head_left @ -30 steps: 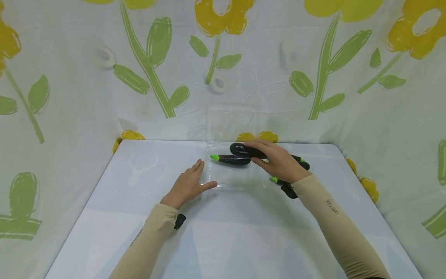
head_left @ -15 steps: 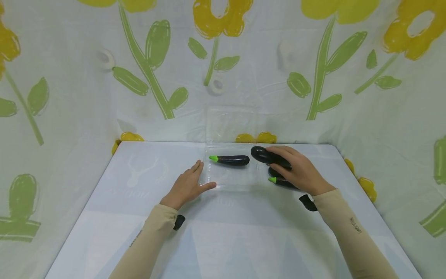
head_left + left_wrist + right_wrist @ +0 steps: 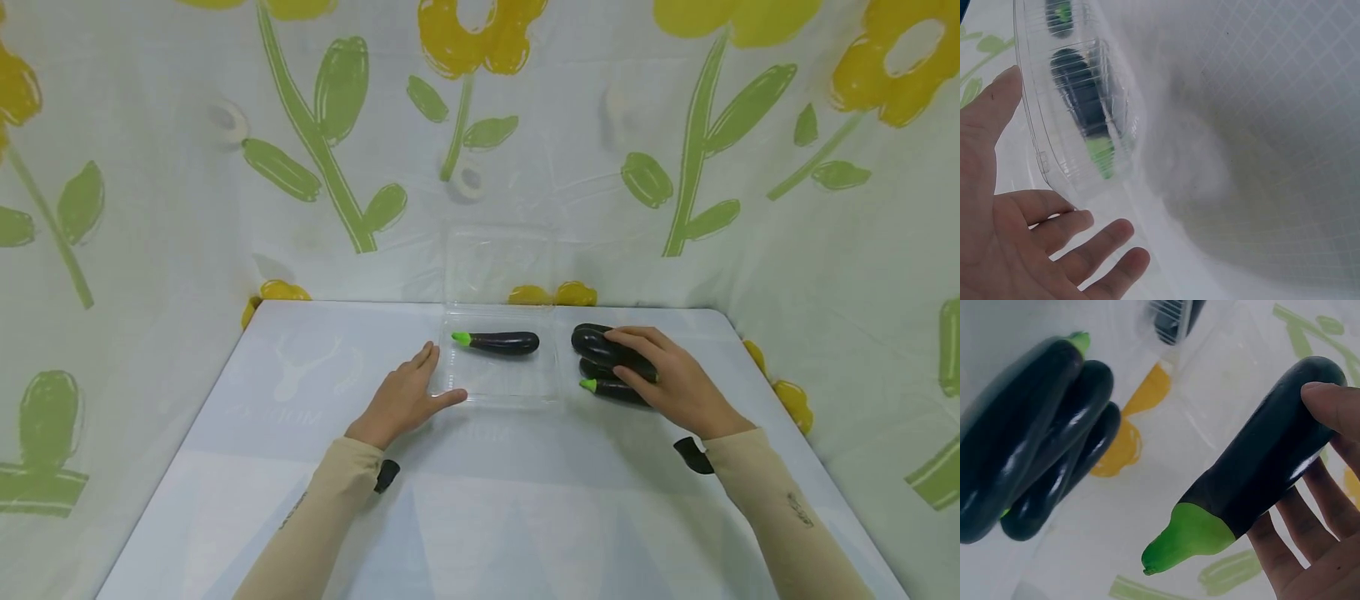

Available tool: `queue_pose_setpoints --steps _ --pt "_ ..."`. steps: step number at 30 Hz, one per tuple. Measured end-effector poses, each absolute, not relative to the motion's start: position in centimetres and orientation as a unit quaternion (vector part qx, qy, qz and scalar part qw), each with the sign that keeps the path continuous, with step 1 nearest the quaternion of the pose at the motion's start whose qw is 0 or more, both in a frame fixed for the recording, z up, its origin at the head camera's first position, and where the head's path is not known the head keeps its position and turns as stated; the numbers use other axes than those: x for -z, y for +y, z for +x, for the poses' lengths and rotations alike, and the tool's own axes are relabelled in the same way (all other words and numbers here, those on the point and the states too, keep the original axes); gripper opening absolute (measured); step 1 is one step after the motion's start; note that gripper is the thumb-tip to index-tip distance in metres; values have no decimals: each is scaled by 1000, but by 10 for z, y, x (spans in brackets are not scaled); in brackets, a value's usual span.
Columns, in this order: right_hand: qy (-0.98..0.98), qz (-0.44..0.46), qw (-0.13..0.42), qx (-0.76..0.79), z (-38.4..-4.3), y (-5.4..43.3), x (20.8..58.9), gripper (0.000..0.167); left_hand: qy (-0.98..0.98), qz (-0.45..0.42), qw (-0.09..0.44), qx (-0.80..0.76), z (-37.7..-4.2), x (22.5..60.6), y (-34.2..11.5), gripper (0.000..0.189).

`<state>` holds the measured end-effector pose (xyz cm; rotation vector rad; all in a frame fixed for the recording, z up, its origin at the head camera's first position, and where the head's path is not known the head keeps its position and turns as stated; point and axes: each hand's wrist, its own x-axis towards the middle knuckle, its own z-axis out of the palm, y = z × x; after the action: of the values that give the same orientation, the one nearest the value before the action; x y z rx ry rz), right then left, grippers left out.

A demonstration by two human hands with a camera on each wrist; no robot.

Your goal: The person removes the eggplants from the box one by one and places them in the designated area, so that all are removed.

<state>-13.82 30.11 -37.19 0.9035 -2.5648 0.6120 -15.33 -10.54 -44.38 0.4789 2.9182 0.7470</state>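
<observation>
My right hand (image 3: pixel 678 383) holds a dark purple eggplant (image 3: pixel 611 352) with a green cap, thumb on one side and fingers on the other, as the right wrist view shows. It is over a group of eggplants (image 3: pixel 1054 434) lying close together to the right of a clear plastic clamshell box (image 3: pixel 501 385). Inside the box another eggplant (image 3: pixel 504 343) lies crosswise, its green end to the left. My left hand (image 3: pixel 401 402) is at the box's front left corner with fingers extended. In the left wrist view its thumb and forefinger touch the box's rim.
The box's clear lid (image 3: pixel 498 262) stands raised at the back, near the flower-patterned curtain (image 3: pixel 570 192). The white table (image 3: pixel 480 525) has its far edge just behind the box. Part of the eggplant group is hidden by my right hand.
My right hand has moved from over the box to the right, carrying the eggplant to the group there. My left hand and the eggplant in the box have stayed put.
</observation>
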Motion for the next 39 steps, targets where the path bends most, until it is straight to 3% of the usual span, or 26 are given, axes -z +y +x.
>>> queue_pose_setpoints --steps 19,39 --pt "-939 264 135 -177 -123 330 401 59 956 157 45 -242 -155 444 -106 105" --pt "-939 304 116 -112 -120 330 436 61 956 154 47 -244 -154 445 -106 104"
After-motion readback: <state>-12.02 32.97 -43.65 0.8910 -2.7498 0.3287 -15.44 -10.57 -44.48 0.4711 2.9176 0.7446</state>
